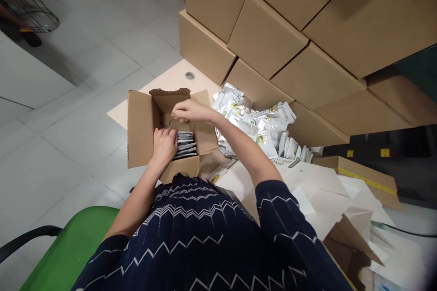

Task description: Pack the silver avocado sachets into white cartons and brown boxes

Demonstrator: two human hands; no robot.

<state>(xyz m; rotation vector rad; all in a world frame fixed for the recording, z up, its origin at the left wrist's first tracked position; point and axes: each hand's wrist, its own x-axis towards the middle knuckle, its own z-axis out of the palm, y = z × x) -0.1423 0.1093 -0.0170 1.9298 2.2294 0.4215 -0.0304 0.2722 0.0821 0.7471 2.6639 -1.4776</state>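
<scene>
A small open cardboard box (140, 128) stands on the table in front of me, its flaps up. A row of grey sachets (186, 144) stands packed on edge inside it. My left hand (164, 144) rests inside the box with its fingers curled against the sachets, pressing them. My right hand (189, 110) hovers over the box's far part, fingers bent down and pinched together; whether anything is in them is hidden.
A heap of silver sachets (254, 125) lies to the right of the box. Stacked brown cartons (269, 36) form a wall behind. White flat packaging sheets (317, 191) lie at right. A green chair (71, 250) is under me, tiled floor to the left.
</scene>
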